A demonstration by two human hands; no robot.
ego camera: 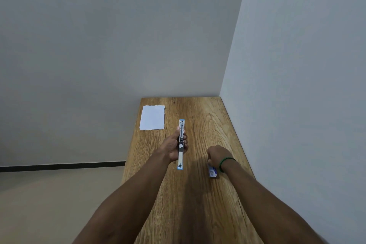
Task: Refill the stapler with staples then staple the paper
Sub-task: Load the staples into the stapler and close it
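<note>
Now left hand (176, 145) grips opened stapler (181, 143); right hand (218, 154) on staple box (213, 171).

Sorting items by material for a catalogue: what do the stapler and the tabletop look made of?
Stapler: seemingly bright, shiny metal rails with blue, probably plastic, ends. Table: matte wood or wood-look laminate, going by visible grain and knots; which one is unclear.

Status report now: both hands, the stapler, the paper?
Left hand holds opened stapler. Right hand at staple box, grip hidden. Paper far left, untouched. Nothing in the way.
</note>
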